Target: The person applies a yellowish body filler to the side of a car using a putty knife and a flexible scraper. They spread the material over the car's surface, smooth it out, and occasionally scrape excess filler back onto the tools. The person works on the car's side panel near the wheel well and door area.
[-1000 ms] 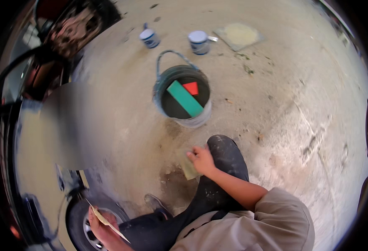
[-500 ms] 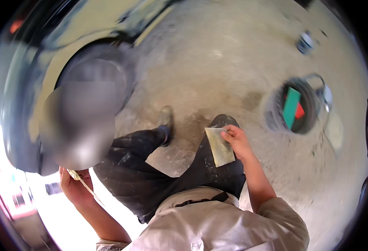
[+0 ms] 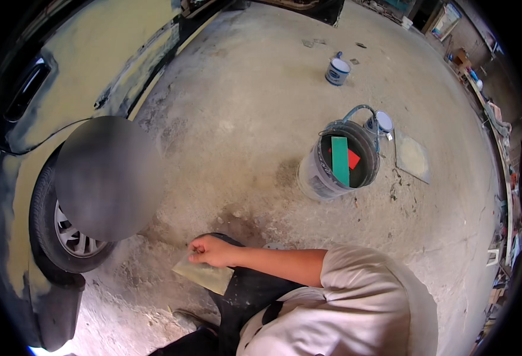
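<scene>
My right hand (image 3: 210, 252) pinches one edge of a thin yellowish-grey rectangular sheet (image 3: 204, 275), its fingers closed. The sheet hangs over my dark trouser leg (image 3: 252, 291), low in front of me. I cannot make out what the sheet is made of. My left hand is out of the picture. To my left stands a car with a door panel (image 3: 103, 44) patched in pale yellow and grey. Its wheel (image 3: 74, 237) is partly covered by a blurred round patch.
A grey bucket (image 3: 326, 178) ahead to the right holds a green block (image 3: 340, 160) and a red piece (image 3: 353, 158). Beside it are a lidded can (image 3: 383, 121) and a flat board (image 3: 411, 155). Another can (image 3: 337, 72) stands farther off. A cluttered bench (image 3: 498, 160) lines the right.
The view has swung to the right, so the bucket now sits nearer the middle. My left hand has left the picture. My right hand still holds the sheet, now reaching across leftward.
</scene>
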{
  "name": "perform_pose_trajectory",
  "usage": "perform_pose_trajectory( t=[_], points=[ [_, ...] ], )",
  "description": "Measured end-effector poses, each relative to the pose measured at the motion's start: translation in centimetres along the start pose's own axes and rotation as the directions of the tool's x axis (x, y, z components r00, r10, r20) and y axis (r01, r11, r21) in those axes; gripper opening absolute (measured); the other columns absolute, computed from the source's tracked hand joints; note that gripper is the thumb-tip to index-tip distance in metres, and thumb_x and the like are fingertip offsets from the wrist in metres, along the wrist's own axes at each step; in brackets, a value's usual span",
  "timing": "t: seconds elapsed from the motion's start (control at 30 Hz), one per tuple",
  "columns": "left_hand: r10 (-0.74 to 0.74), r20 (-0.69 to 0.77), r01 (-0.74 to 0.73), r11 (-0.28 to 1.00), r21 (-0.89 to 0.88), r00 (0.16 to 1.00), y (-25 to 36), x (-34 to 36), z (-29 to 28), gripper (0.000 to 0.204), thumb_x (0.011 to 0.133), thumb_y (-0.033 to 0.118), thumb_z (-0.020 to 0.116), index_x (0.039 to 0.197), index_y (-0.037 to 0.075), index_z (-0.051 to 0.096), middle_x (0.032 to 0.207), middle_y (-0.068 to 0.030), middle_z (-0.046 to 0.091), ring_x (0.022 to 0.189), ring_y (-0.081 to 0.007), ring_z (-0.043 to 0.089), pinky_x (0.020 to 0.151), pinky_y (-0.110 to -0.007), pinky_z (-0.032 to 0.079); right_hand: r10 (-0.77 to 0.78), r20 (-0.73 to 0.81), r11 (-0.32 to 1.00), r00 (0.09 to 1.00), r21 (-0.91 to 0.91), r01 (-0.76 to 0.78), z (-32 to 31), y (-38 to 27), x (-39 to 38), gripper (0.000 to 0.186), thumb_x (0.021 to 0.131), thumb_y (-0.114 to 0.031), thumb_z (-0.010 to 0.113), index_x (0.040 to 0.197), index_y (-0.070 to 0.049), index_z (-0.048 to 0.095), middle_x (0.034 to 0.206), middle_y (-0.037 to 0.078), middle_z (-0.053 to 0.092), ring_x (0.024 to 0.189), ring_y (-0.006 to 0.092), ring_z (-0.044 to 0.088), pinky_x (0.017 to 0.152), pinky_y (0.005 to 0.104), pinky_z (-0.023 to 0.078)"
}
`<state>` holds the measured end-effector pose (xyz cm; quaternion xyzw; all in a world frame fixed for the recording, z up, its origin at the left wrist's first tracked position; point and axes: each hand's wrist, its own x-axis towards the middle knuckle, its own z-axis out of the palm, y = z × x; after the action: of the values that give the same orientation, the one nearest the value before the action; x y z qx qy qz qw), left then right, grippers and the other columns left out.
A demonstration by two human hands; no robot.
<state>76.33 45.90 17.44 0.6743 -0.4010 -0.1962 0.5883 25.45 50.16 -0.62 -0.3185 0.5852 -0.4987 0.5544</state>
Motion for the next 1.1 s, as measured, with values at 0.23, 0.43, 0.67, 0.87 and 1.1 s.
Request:
perform_pose_trajectory(
  t=[0.23, 0.43, 0.67, 0.87, 1.1],
  points=[
    [-0.099, 0.024, 0.1, 0.994, -0.04, 0.995, -4.7, 7.0, 5.4, 0.048, 0.094, 0.035, 0.052, 0.133, 0.005, 0.051, 0.103, -0.0085, 0.063, 0.084, -0.0182, 0.058, 0.068, -0.029, 0.052, 0.069, -0.051, 0.883, 0.996, -0.461, -0.084, 7.5, 2.5, -0.8, 0.024, 0.086, -0.023, 0.065, 0.101, -0.004, 0.064, 0.077, 0.008, 0.065, 0.066, 0.0146, 0.059, 0.06, 0.0328, 0.047],
    [-0.336, 0.273, 0.433, 0.729, -0.531, 0.901, 4.2, 6.8, 3.5, 0.022, 0.091, 0.014, 0.053, 0.11, 0.004, 0.056, 0.074, -0.0033, 0.06, 0.06, -0.0151, 0.058, 0.056, -0.029, 0.047, 0.29, 0.107, 0.956, 0.951, -0.071, -0.284, 10.9, 0.0, 3.1, 0.02, 0.086, -0.01, 0.067, 0.103, 0.0, 0.063, 0.083, 0.003, 0.066, 0.073, 0.0095, 0.058, 0.066, 0.0265, 0.048],
    [-0.366, -0.01, 0.285, 0.741, -0.607, 0.931, 0.4, 2.3, -3.5, 0.021, 0.094, 0.019, 0.053, 0.107, 0.003, 0.055, 0.064, -0.0051, 0.056, 0.049, -0.0145, 0.048, 0.05, -0.028, 0.039, 0.223, 0.274, 0.969, 0.936, 0.042, -0.243, 14.7, -0.4, 9.4, 0.018, 0.089, -0.012, 0.066, 0.104, -0.003, 0.061, 0.091, 0.002, 0.065, 0.083, 0.0091, 0.059, 0.076, 0.025, 0.047],
    [-0.282, -0.086, 0.166, 0.755, -0.635, 0.956, 1.9, -2.8, -11.9, 0.018, 0.099, 0.017, 0.047, 0.103, 0.004, 0.06, 0.083, -0.0037, 0.066, 0.052, -0.0167, 0.056, 0.05, -0.032, 0.044, 0.192, 0.386, 0.962, 0.902, 0.109, -0.252, 19.0, -1.3, 9.7, 0.013, 0.094, -0.013, 0.059, 0.105, -0.006, 0.06, 0.095, 0.0, 0.064, 0.087, 0.0105, 0.059, 0.08, 0.0258, 0.047],
    [-0.28, -0.291, 0.063, 0.811, -0.582, 0.915, 3.6, -8.4, -17.3, 0.02, 0.099, 0.016, 0.045, 0.106, 0.005, 0.06, 0.089, -0.004, 0.068, 0.066, -0.0171, 0.063, 0.058, -0.034, 0.051, 0.229, 0.415, 0.933, 0.88, 0.163, -0.32, 25.0, -1.7, 9.4, 0.017, 0.094, -0.013, 0.059, 0.11, -0.008, 0.059, 0.104, -0.001, 0.062, 0.094, 0.0105, 0.057, 0.083, 0.0249, 0.044]
  ],
)
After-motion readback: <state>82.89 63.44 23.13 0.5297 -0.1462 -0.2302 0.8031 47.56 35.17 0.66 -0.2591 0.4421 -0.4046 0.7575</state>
